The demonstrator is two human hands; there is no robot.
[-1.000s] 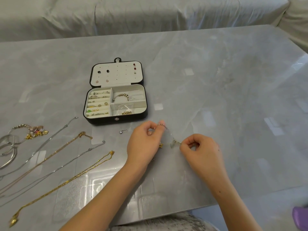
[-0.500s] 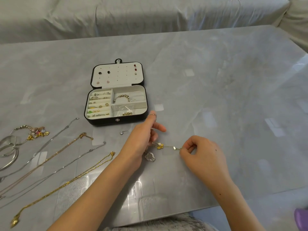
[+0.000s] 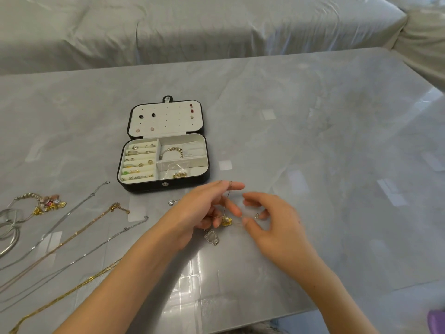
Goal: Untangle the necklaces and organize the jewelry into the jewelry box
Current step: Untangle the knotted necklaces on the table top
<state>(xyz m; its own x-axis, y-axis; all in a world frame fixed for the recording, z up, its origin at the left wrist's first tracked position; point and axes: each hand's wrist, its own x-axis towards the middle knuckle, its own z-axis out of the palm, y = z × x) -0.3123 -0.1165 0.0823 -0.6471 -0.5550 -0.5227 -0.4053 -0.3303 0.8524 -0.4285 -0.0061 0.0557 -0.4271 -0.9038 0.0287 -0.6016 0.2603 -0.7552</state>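
Faintly seen, tangled necklaces pinched in left hand; right hand grip unclear.

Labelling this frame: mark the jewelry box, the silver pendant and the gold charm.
jewelry box (image 3: 144, 186): head view, black front wall.
silver pendant (image 3: 212, 237): head view, centre.
gold charm (image 3: 226, 221): head view, centre.

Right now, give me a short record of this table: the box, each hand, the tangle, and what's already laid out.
Jewelry box: open on the table, rings and a beaded bracelet in its compartments
Left hand: holds the tangled necklaces, one chain looped over the forefinger
Right hand: pinches a thin chain of the tangle
Silver pendant: hangs off the tangle, just under the left hand
Laid out: four straightened chains, left of the arms
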